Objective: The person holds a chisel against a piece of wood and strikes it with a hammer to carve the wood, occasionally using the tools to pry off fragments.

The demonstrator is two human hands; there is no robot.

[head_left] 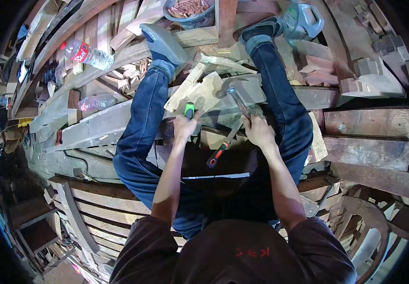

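Between the person's outstretched legs, my left hand (186, 125) is closed around a green-and-black handle (189, 110); whatever the handle belongs to is hard to make out. My right hand (260, 131) grips a hammer (236, 98) by its shaft, the metal head pointing away over a grey block (249, 90). Pale pieces of wood (204, 93) lie just beyond my left hand. A tool with a red-and-black handle (217, 155) rests between the two hands, its blade reaching up beside my right hand, and neither hand visibly holds it.
Wooden beams (95, 124) cross the work area. Two plastic bottles (87, 54) lie at the left. A bucket of wood chips (188, 10) stands at the top, with a clear jug (304, 21) to its right. Stacked planks (372, 124) are at the right.
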